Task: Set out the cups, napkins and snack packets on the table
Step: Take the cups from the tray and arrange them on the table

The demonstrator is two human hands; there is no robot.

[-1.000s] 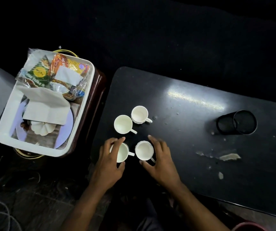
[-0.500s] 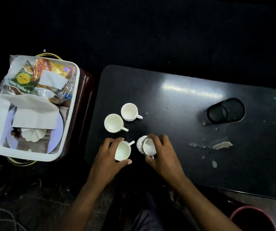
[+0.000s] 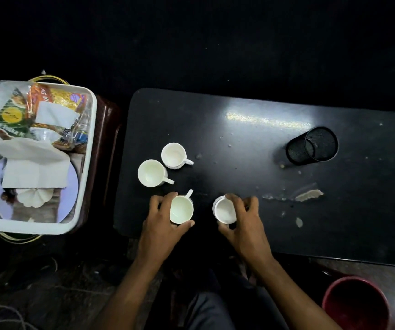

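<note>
One white cup (image 3: 181,209) is clasped by the left hand (image 3: 162,226), another cup (image 3: 225,210) by the right hand (image 3: 245,225), fingers curled around each.

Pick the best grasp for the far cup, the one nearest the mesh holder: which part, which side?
Take the far cup by its handle, coming from its right, probably with the right hand. It stands upright and the handle sticks out right over bare table. The second free cup sits close on its left.

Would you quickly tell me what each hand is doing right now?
Left hand: closed around a white cup.
Right hand: closed around another white cup.
</note>
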